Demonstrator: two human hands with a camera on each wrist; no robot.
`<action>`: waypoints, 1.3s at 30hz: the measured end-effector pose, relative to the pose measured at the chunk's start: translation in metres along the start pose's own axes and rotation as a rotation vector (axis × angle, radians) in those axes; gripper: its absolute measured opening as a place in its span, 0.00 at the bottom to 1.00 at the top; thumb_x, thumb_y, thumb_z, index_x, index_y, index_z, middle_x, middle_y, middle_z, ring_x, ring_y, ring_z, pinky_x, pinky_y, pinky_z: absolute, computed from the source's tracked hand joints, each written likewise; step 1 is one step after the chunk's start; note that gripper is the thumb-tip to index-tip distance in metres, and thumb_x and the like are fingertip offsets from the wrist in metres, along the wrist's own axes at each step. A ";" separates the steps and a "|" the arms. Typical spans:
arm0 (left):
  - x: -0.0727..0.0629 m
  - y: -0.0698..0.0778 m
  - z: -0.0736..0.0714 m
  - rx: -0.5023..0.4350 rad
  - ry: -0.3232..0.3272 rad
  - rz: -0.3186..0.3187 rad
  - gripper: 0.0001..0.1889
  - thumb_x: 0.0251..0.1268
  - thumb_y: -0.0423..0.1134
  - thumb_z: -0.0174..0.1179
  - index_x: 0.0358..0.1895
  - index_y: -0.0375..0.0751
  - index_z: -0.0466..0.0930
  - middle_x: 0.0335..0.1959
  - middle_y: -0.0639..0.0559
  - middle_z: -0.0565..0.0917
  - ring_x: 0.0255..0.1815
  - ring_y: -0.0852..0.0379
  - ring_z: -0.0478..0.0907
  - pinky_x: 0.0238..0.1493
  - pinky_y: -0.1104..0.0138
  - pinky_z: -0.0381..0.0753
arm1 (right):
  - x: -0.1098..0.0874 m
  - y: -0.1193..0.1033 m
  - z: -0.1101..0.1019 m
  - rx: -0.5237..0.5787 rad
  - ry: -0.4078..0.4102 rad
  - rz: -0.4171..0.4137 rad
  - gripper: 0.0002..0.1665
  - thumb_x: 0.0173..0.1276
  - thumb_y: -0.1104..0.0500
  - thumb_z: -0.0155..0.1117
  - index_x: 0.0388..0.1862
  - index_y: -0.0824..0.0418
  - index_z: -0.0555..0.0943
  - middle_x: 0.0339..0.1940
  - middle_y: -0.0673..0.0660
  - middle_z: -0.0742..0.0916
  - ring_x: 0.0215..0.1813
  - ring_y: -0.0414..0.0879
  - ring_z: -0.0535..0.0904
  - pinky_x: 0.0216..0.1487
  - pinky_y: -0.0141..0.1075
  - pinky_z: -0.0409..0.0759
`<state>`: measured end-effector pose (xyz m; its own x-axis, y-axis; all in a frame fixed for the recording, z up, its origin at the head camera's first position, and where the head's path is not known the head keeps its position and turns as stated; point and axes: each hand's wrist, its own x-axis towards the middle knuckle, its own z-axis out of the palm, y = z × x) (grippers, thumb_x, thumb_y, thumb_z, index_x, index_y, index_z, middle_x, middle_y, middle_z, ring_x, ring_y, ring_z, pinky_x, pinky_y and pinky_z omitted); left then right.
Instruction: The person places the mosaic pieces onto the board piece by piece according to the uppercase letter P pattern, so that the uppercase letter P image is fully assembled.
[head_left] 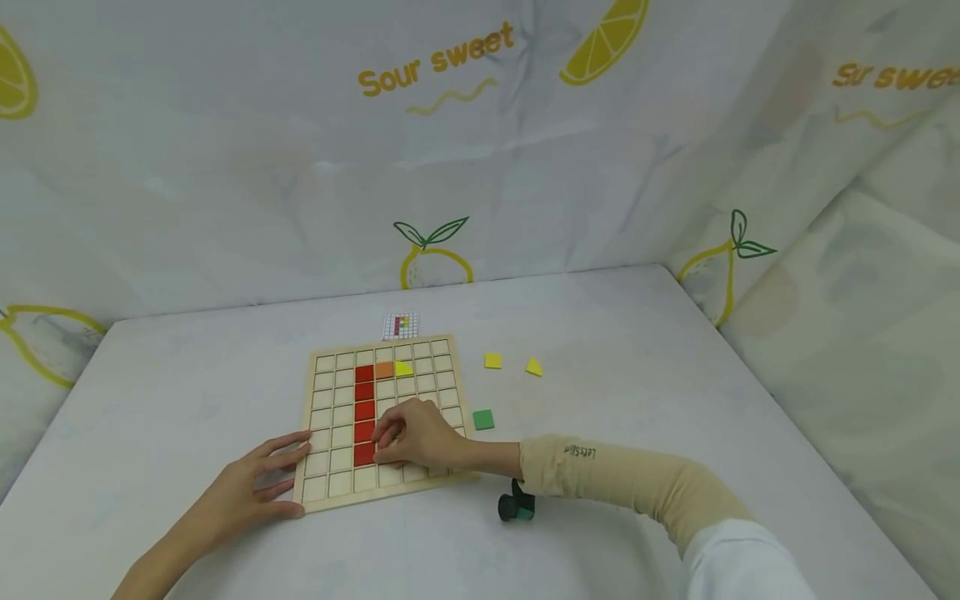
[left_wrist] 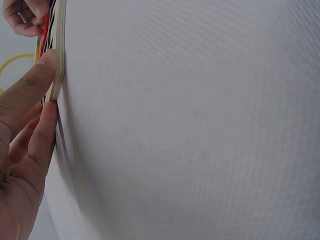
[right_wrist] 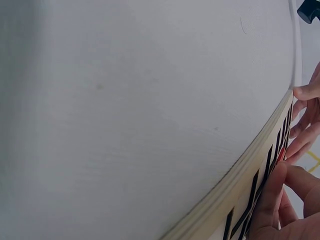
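Observation:
A square wooden grid board (head_left: 318,490) lies on the table. Red tiles (head_left: 364,410) run down one of its columns, with an orange tile (head_left: 384,370) and a yellow piece (head_left: 403,368) beside the top one. My right hand (head_left: 420,435) bends over the board, thumb and fingertips at the right edge of the lowest red tile (head_left: 363,454). In the right wrist view, those fingertips (right_wrist: 280,172) meet close to a bit of red. My left hand (head_left: 251,479) touches the board's left edge with extended fingers, its thumb by the near corner.
Right of the board lie a green square (head_left: 483,419), a yellow square (head_left: 492,361) and a small yellow piece (head_left: 534,367). A small pattern card (head_left: 401,326) is behind the board. Beneath the right forearm sits a dark object (head_left: 516,505). Printed cloth walls (head_left: 300,208) enclose the table.

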<state>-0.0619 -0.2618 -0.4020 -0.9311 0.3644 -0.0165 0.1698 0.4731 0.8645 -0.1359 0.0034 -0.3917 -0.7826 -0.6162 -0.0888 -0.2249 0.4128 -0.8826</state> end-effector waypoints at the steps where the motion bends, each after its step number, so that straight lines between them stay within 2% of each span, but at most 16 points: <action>1: 0.000 0.000 0.000 -0.001 0.000 0.001 0.41 0.40 0.37 0.76 0.61 0.22 0.70 0.68 0.33 0.63 0.56 0.86 0.63 0.49 0.73 0.84 | 0.000 0.000 0.000 -0.004 0.001 0.001 0.08 0.54 0.68 0.74 0.33 0.66 0.84 0.21 0.45 0.82 0.19 0.33 0.75 0.22 0.21 0.80; 7: -0.001 0.001 0.000 0.004 -0.002 0.007 0.41 0.42 0.37 0.75 0.62 0.23 0.70 0.68 0.34 0.63 0.57 0.86 0.62 0.49 0.72 0.84 | 0.001 -0.001 0.001 -0.013 0.005 0.000 0.07 0.53 0.69 0.74 0.31 0.66 0.84 0.21 0.49 0.83 0.18 0.33 0.75 0.22 0.20 0.78; 13: 0.000 0.002 0.000 0.008 -0.005 -0.007 0.41 0.42 0.38 0.75 0.62 0.24 0.70 0.69 0.35 0.63 0.57 0.86 0.61 0.50 0.70 0.84 | 0.003 -0.001 0.002 -0.028 0.007 -0.006 0.09 0.52 0.67 0.76 0.32 0.65 0.85 0.21 0.47 0.83 0.18 0.32 0.74 0.20 0.20 0.77; 17: 0.000 0.002 0.000 0.003 -0.004 -0.023 0.41 0.42 0.39 0.75 0.62 0.25 0.70 0.69 0.36 0.63 0.56 0.86 0.62 0.49 0.69 0.84 | 0.001 -0.002 0.000 0.004 -0.003 0.005 0.09 0.52 0.67 0.76 0.33 0.65 0.85 0.22 0.47 0.83 0.18 0.34 0.75 0.20 0.22 0.79; 21: 0.000 0.003 0.000 0.010 -0.003 -0.030 0.41 0.42 0.38 0.76 0.62 0.25 0.70 0.69 0.36 0.63 0.56 0.85 0.62 0.50 0.69 0.84 | -0.001 0.000 -0.005 0.037 -0.013 0.025 0.10 0.54 0.66 0.75 0.36 0.64 0.86 0.25 0.47 0.85 0.21 0.36 0.76 0.24 0.22 0.79; 26: 0.000 0.004 0.000 0.013 -0.002 -0.035 0.40 0.42 0.37 0.75 0.62 0.24 0.70 0.69 0.37 0.63 0.56 0.84 0.62 0.50 0.71 0.84 | -0.009 0.004 -0.018 0.095 -0.031 0.033 0.11 0.57 0.66 0.73 0.41 0.64 0.85 0.33 0.51 0.87 0.29 0.36 0.80 0.34 0.22 0.81; 33: 0.002 0.002 0.000 0.018 -0.001 0.021 0.40 0.43 0.36 0.75 0.62 0.22 0.70 0.69 0.38 0.63 0.58 0.82 0.62 0.50 0.68 0.84 | -0.033 0.012 -0.046 0.237 -0.019 0.083 0.16 0.61 0.64 0.70 0.49 0.66 0.83 0.46 0.60 0.86 0.39 0.42 0.83 0.42 0.26 0.84; 39: 0.001 0.004 0.000 0.017 -0.002 -0.032 0.40 0.41 0.37 0.75 0.62 0.24 0.70 0.69 0.37 0.63 0.56 0.85 0.62 0.50 0.70 0.84 | -0.050 0.027 -0.070 0.319 0.037 0.113 0.20 0.62 0.64 0.69 0.52 0.67 0.81 0.51 0.60 0.85 0.48 0.47 0.83 0.50 0.31 0.84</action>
<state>-0.0619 -0.2595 -0.3991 -0.9357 0.3499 -0.0453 0.1451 0.4986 0.8546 -0.1440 0.0926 -0.3788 -0.8141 -0.5512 -0.1828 0.0530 0.2428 -0.9686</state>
